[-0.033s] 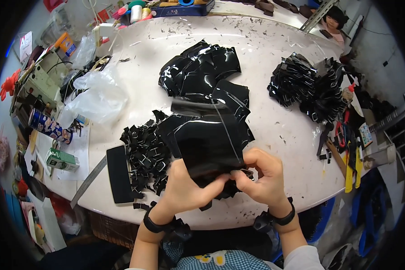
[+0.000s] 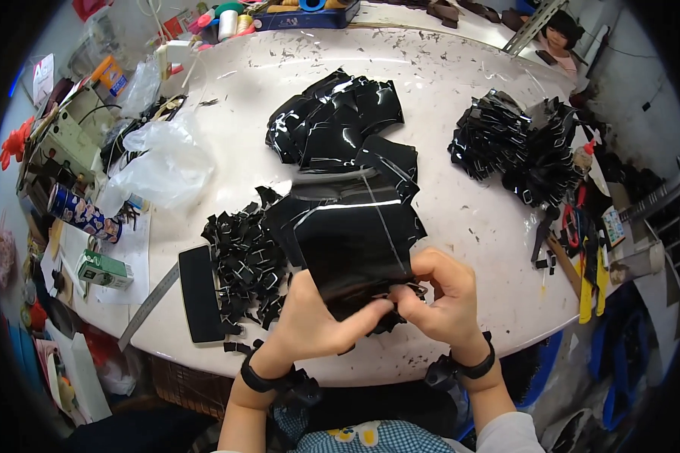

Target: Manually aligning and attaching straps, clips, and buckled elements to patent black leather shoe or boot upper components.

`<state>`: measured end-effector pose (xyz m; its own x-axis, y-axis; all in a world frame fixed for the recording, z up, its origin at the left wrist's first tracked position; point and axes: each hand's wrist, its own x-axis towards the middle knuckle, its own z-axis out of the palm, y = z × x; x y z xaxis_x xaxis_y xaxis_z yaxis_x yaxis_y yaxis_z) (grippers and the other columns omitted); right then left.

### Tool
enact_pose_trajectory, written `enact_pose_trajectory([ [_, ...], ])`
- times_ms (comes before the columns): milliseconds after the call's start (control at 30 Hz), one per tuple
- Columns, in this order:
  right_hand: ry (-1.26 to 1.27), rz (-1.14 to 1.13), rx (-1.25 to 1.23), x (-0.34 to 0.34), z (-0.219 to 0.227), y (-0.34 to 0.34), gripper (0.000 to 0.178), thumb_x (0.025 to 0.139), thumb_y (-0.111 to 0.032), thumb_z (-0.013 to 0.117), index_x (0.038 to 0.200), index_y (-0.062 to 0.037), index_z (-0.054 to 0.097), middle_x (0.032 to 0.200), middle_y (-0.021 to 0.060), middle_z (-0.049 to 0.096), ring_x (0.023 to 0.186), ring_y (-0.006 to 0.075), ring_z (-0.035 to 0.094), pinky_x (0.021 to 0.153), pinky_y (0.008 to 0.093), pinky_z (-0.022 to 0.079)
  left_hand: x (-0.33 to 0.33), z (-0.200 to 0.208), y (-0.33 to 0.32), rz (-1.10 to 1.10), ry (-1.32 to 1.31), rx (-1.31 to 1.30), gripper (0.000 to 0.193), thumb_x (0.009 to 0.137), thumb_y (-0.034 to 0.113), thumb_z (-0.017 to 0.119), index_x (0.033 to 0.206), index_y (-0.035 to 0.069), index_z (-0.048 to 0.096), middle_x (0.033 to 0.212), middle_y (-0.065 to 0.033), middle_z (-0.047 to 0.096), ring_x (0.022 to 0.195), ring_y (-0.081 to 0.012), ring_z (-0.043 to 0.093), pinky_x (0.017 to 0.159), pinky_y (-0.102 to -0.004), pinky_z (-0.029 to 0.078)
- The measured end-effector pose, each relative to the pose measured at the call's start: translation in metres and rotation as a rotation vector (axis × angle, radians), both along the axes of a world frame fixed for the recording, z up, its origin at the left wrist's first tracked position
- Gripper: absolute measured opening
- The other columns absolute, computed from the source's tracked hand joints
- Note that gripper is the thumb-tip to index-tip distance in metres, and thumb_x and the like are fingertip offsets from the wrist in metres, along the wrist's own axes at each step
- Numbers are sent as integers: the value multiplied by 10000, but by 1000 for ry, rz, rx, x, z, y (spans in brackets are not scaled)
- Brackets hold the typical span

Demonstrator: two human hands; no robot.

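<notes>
Between my hands is a glossy black sheet (image 2: 351,241), likely patent leather, bent and shiny, with a thin line running down it. My left hand (image 2: 317,321) grips its near left edge, thumb stretched toward the middle and the other fingers partly behind the sheet. Thumb and bent fingers of my right hand (image 2: 437,298) pinch the near right corner, close to the left thumb tip. Something small at the right fingertips is too hidden to name. Beyond lie more glossy black pieces (image 2: 336,113) in a loose stack. Small black straps with metal buckles (image 2: 245,257) form a heap beside my left hand.
A black phone (image 2: 199,294) and a metal ruler (image 2: 149,302) lie left of the strap heap. A clear plastic bag (image 2: 166,162) sits farther left. Bundled black pieces (image 2: 499,136) are at the right, near yellow-handled scissors (image 2: 591,283). A person (image 2: 561,41) is at the far right.
The sheet's near edge has bent slightly and the bright reflection across it has shifted. Both thumbs have moved a little at the edge; the grip stays.
</notes>
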<state>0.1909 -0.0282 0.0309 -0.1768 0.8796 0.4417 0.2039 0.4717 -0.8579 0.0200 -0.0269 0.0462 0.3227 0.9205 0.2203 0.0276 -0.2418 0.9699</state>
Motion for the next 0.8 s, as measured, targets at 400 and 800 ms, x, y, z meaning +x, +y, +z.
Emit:
enact_pose_trajectory([
  [400,-300,-125,103,3,-6,2,159,694,-53,631,838,-17,573,857,57,573,702,130,535,629,256,427,9,-17,-4,140,230,581,398,573,-90,628,963,-9,620,741,-105,567,577,-184,552,508,-243,450],
  [800,121,69,-150,-7,-8,-6,241,730,28,622,939,1,504,704,32,568,605,54,556,544,184,444,-14,-18,12,-79,148,-5,213,754,39,640,953,-31,609,905,-58,623,804,-98,585,675,-224,475],
])
